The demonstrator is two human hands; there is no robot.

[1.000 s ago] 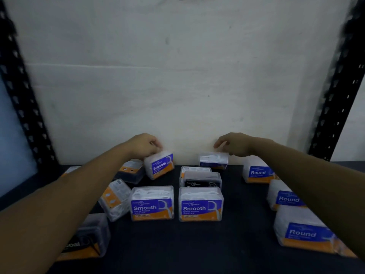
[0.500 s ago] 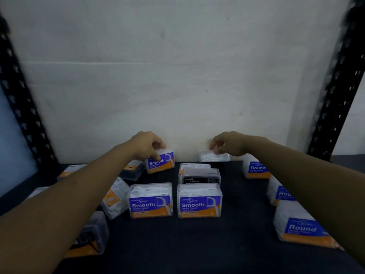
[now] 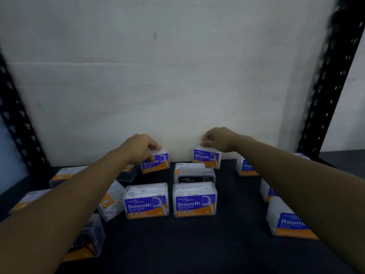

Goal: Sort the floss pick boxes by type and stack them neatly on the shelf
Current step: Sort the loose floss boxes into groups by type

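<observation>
My left hand [image 3: 141,148] grips the top of a blue and orange "Smooth" box [image 3: 156,163] at the back of the dark shelf [image 3: 197,244]. At the back wall my right hand [image 3: 218,140] holds another "Smooth" box [image 3: 207,159], upright with its label facing me. Two more "Smooth" boxes [image 3: 146,201] [image 3: 195,200] stand side by side in the middle front. Behind the right one sits a black-labelled box [image 3: 195,175]. "Round" boxes [image 3: 287,223] [image 3: 245,167] line the right side, partly hidden by my right arm.
Several other boxes lie scattered at the left: a tilted clear one [image 3: 111,200], a black charcoal one [image 3: 87,240] under my left arm, and flat ones [image 3: 63,174] near the left edge. Black perforated uprights [image 3: 327,91] frame the shelf. A white wall [image 3: 158,86] closes the back.
My right hand has turned its box from lying flat to upright with the "Smooth" label facing me. The left hand's box has settled upright near the back wall.
</observation>
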